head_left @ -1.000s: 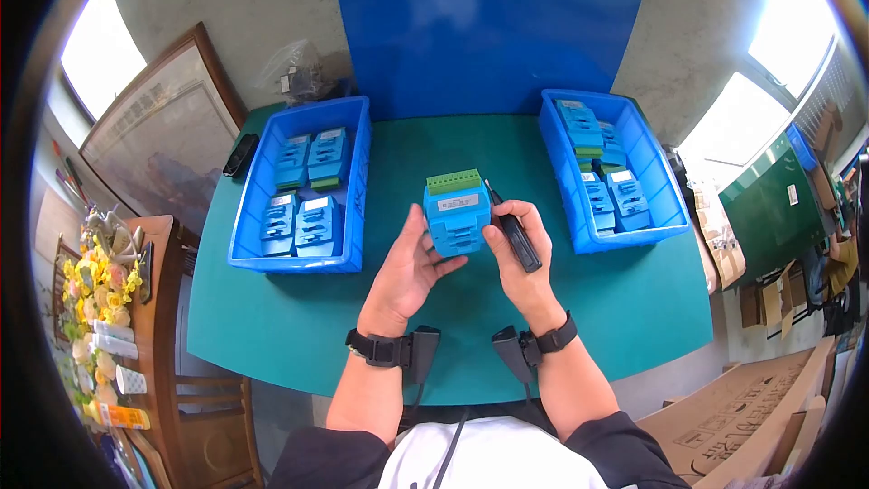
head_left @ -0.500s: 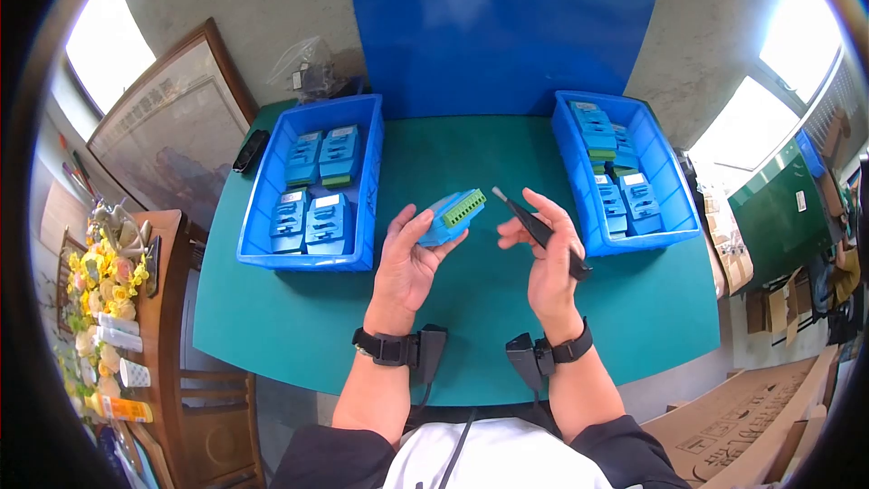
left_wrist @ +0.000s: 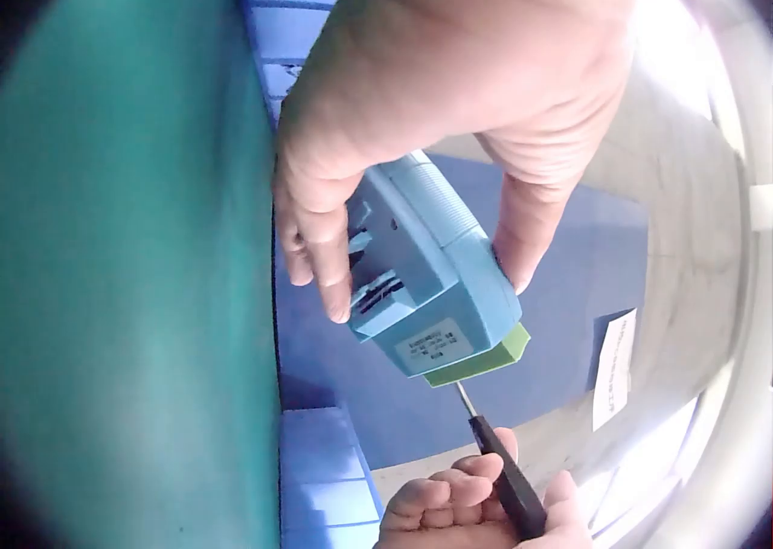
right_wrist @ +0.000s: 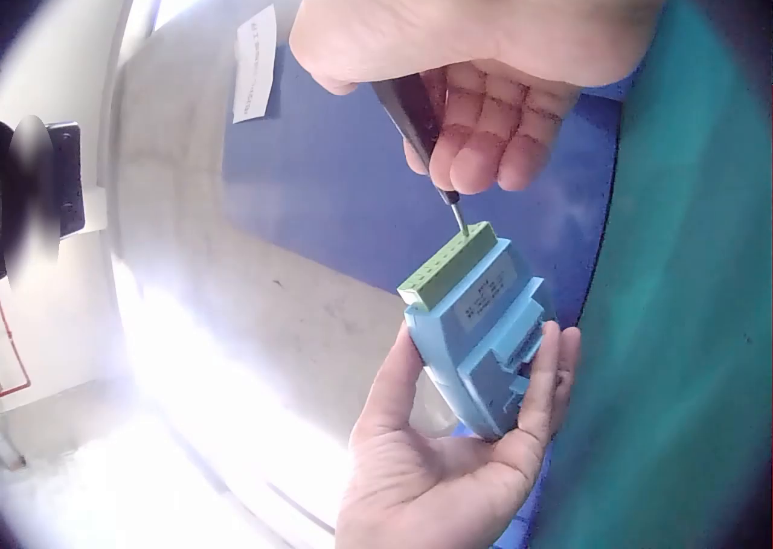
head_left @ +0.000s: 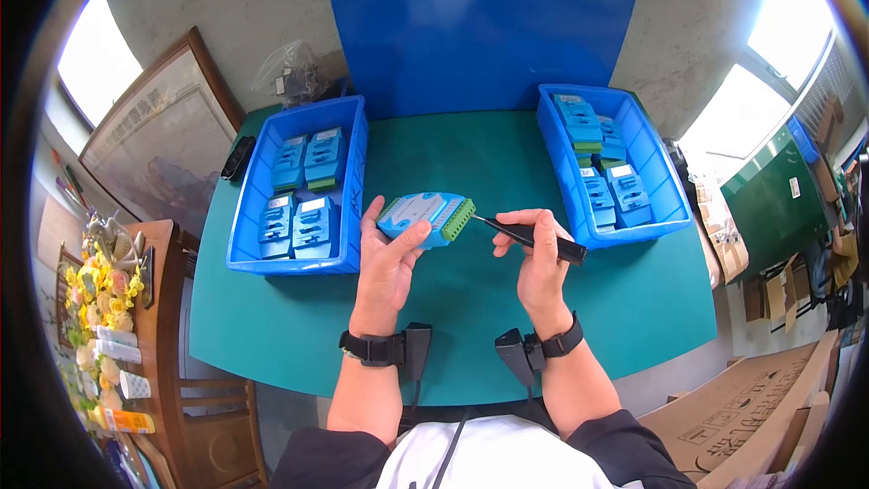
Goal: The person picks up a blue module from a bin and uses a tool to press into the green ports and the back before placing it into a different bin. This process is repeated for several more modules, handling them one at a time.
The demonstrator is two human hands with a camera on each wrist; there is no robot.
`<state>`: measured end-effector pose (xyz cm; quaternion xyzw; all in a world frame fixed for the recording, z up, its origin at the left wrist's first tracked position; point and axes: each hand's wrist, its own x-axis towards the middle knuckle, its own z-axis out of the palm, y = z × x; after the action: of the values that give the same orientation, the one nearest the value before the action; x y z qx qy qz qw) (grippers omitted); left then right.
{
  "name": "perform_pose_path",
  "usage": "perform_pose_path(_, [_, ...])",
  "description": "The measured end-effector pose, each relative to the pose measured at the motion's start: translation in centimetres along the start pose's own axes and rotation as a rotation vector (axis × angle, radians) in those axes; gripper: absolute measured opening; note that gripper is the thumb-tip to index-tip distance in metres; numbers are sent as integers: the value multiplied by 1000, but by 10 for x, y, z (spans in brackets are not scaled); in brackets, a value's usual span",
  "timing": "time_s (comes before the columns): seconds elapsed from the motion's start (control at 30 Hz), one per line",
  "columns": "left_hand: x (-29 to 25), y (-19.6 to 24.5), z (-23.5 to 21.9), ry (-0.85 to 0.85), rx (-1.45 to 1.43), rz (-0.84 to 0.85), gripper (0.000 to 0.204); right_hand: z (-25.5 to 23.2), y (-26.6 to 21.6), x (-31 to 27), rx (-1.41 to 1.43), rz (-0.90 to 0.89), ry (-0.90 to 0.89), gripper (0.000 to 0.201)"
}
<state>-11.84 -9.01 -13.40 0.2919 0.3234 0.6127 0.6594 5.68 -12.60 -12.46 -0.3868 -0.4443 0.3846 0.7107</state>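
My left hand point(head_left: 387, 263) grips a light-blue electronic module point(head_left: 421, 215) by its sides, above the green table. Along the module's right end runs a green terminal block point(head_left: 460, 220) with a row of small holes. In my right hand point(head_left: 541, 267) is a black-handled screwdriver point(head_left: 529, 234), pinched between thumb and fingers. Its thin metal tip meets the terminal block's face, as the right wrist view shows near one end of the green block point(right_wrist: 447, 266). A printed label point(left_wrist: 435, 341) shows on the module in the left wrist view.
Blue bins stand at the left point(head_left: 348, 258) and right point(head_left: 625, 237) of the green table point(head_left: 453, 326), each with several similar modules inside. A black object point(head_left: 238, 158) lies beside the left bin, and a clear plastic bag point(head_left: 294, 72) sits behind it. A blue panel point(head_left: 480, 27) rises at the back.
The left hand has turned the module so its terminal block faces right. The right hand moved away with the screwdriver, swung it round, and brought its tip back to the block.
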Motion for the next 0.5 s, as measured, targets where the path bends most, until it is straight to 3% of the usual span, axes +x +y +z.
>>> perform_pose_path(0.3, [-3, 3, 4, 5, 30, 16, 92, -1, 1, -3, 50, -21, 40, 49])
perform_pose_path(0.5, [-4, 5, 4, 10, 49, 14, 106, 2, -3, -4, 12, 15, -19, 50])
